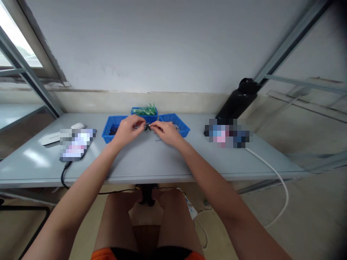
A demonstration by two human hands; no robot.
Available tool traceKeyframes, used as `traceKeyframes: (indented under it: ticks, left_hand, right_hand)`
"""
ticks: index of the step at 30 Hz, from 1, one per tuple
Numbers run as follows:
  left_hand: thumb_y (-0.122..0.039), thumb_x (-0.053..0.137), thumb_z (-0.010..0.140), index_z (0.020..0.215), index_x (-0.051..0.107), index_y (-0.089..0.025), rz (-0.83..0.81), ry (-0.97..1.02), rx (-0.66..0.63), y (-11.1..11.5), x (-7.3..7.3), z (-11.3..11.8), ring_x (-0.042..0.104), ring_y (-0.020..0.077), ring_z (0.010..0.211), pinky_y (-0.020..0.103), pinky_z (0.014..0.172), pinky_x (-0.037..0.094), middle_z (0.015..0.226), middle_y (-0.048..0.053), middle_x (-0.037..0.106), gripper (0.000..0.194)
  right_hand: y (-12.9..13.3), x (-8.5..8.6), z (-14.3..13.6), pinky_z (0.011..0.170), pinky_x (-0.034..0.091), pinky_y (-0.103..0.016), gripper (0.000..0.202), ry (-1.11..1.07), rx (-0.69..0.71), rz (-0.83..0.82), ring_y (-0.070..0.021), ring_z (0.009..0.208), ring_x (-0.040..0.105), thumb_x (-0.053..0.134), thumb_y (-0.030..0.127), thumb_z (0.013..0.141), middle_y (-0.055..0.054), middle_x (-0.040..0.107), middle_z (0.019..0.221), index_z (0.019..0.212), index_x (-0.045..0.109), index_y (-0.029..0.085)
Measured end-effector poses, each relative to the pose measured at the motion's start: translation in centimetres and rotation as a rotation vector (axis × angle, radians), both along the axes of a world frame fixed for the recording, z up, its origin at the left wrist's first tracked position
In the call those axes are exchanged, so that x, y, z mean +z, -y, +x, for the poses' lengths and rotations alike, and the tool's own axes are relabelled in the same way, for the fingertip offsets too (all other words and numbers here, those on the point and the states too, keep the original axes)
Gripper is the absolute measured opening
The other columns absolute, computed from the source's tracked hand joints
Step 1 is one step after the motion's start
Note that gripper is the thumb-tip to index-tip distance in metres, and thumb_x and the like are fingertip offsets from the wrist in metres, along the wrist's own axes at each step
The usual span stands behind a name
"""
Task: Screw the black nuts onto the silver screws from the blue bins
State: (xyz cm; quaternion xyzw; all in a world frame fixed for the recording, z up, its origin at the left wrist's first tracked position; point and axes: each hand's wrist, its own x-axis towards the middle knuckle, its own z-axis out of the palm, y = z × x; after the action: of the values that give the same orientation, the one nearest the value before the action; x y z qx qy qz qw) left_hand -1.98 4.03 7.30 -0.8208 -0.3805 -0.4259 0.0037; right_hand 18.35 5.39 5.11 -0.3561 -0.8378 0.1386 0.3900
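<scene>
My left hand (129, 129) and my right hand (168, 133) meet just above the table, fingertips pinched close together. Between them is a small cluster of dark and silvery parts (147, 126), too small to name, with both hands gripping at its sides. Behind my left hand sits a blue bin (106, 134) of dark small pieces. A second blue bin (185, 130), partly hidden by my right hand, holds silvery metal pieces. Farther back, another blue bin (148, 118) contains green strip-like pieces (146, 109). One tiny metal piece (158, 139) lies on the table near my right fingers.
The grey table (151, 162) runs against a wall. At left lie a phone (78, 144) with a black cable and a white earbud case (78, 125). A black bottle (238, 99) stands at right behind a blurred object (226, 133) with a white cable (273, 169).
</scene>
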Motion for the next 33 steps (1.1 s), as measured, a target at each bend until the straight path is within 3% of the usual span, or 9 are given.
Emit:
traceKeyframes:
  ticks: [9, 21, 25, 33]
  left_hand:
    - [-0.037, 0.054, 0.090, 0.091, 0.069, -0.018, -0.034, -0.069, -0.106, -0.32, -0.42, 0.19, 0.062, 0.0142, 0.075, 0.025, 0.067, 0.049, 0.086, 0.006, 0.068, 0.024]
    - [-0.031, 0.053, 0.083, 0.090, 0.065, -0.018, -0.191, -0.099, -0.069, -0.26, -0.45, 0.23, 0.062, 0.0130, 0.070, 0.023, 0.064, 0.049, 0.084, 0.003, 0.071, 0.019]
    - [-0.032, 0.053, 0.084, 0.088, 0.065, -0.018, -0.161, -0.135, -0.058, -0.29, -0.41, 0.17, 0.063, 0.0141, 0.074, 0.024, 0.067, 0.049, 0.081, 0.003, 0.070, 0.019]
    - [-0.037, 0.054, 0.088, 0.090, 0.067, -0.018, -0.089, -0.080, -0.023, -0.36, -0.31, 0.05, 0.063, 0.0150, 0.076, 0.025, 0.069, 0.050, 0.085, 0.005, 0.070, 0.023]
  right_hand:
    - [0.35, 0.01, -0.41, 0.065, 0.040, -0.025, 0.028, -0.014, 0.049, -0.043, -0.0139, 0.066, 0.057, 0.046, 0.035, 0.096, -0.003, 0.068, 0.076, 0.095, 0.068, 0.018]
    - [0.93, 0.49, -0.39, 0.066, 0.042, -0.027, 0.029, -0.051, -0.013, -0.007, -0.0148, 0.066, 0.057, 0.052, 0.042, 0.092, -0.002, 0.067, 0.075, 0.102, 0.067, 0.020]
    - [0.70, 0.39, -0.25, 0.068, 0.042, -0.028, 0.028, -0.063, -0.015, 0.012, -0.0150, 0.068, 0.057, 0.049, 0.041, 0.094, -0.004, 0.068, 0.080, 0.095, 0.068, 0.020]
    - [-0.02, 0.34, 0.29, 0.069, 0.043, -0.029, 0.028, -0.066, -0.038, 0.007, -0.0164, 0.073, 0.057, 0.050, 0.040, 0.094, -0.006, 0.069, 0.089, 0.098, 0.068, 0.020]
